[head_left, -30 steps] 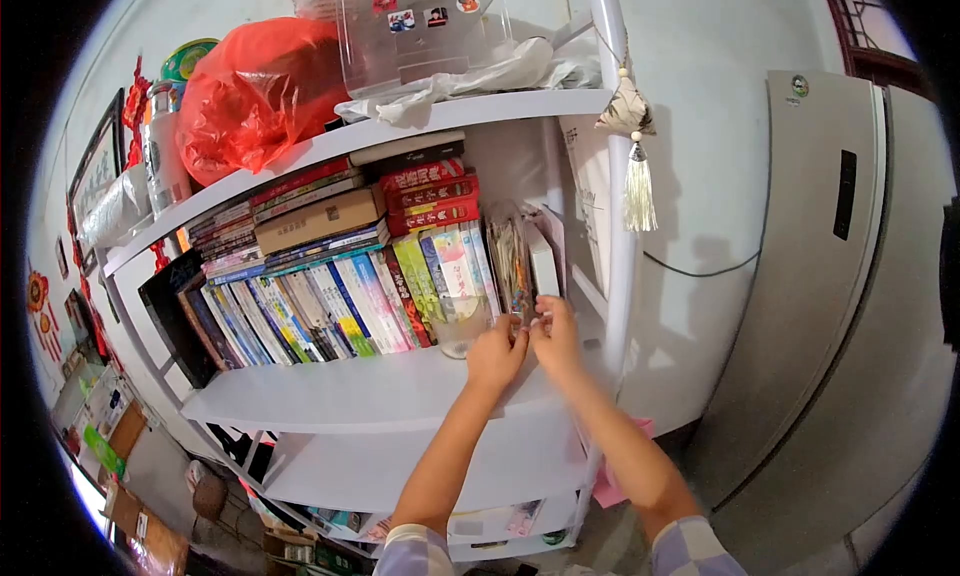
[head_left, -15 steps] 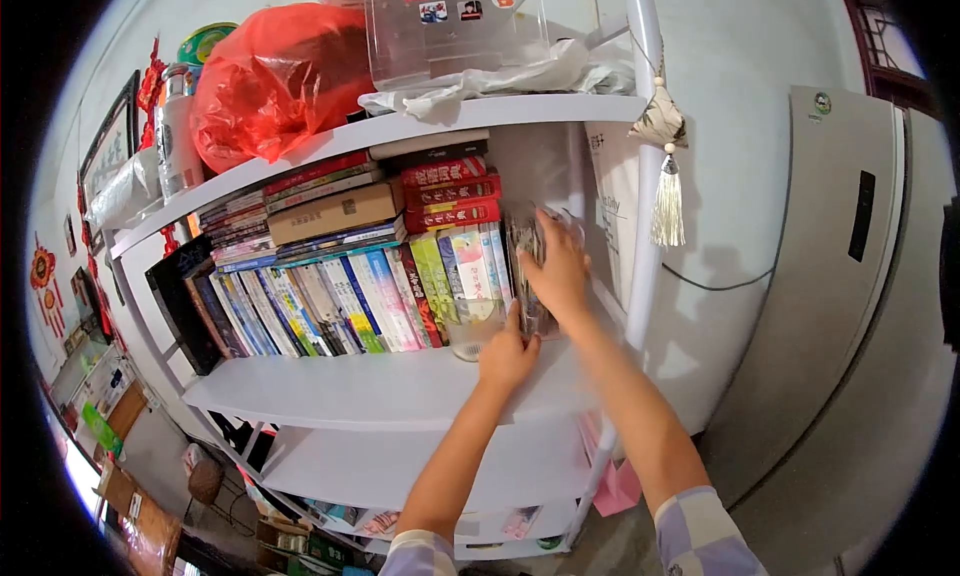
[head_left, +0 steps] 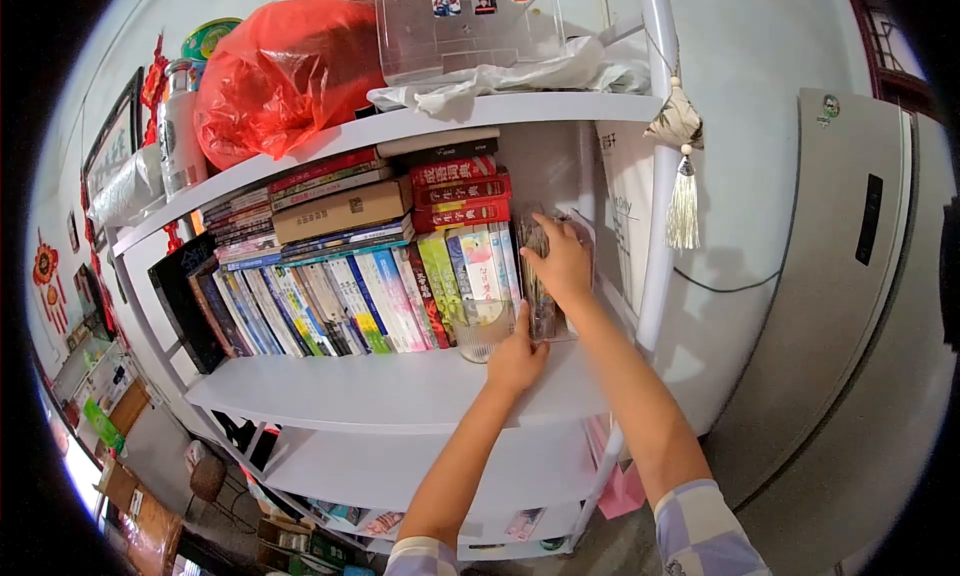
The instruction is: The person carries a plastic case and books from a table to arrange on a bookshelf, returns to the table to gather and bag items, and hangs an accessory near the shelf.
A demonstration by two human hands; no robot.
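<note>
My right hand [head_left: 562, 264] grips the upper part of a clear plastic package [head_left: 543, 311] with dark contents I cannot make out. The package stands upright at the right end of the row of books. Lower down, my left hand [head_left: 517, 361] has its index finger stretched upward by the package's lower left side and its thumb apart. Its other fingers are partly hidden. Just left of that hand, a clear ribbed glass [head_left: 484, 338] stands on the shelf in front of the books [head_left: 375, 296].
Red dictionaries [head_left: 462, 193] and a brown box [head_left: 343, 211] lie on top of the upright books. The white shelf's [head_left: 330, 391] right post [head_left: 655, 196] carries a hanging tassel [head_left: 684, 211]. A red plastic bag [head_left: 285, 86] and a clear bin [head_left: 470, 36] sit above. A fridge [head_left: 830, 276] stands at right.
The clear package now stands more steadily against the books, with my right hand less blurred on it. My left hand has barely moved. The whole view has shifted slightly.
</note>
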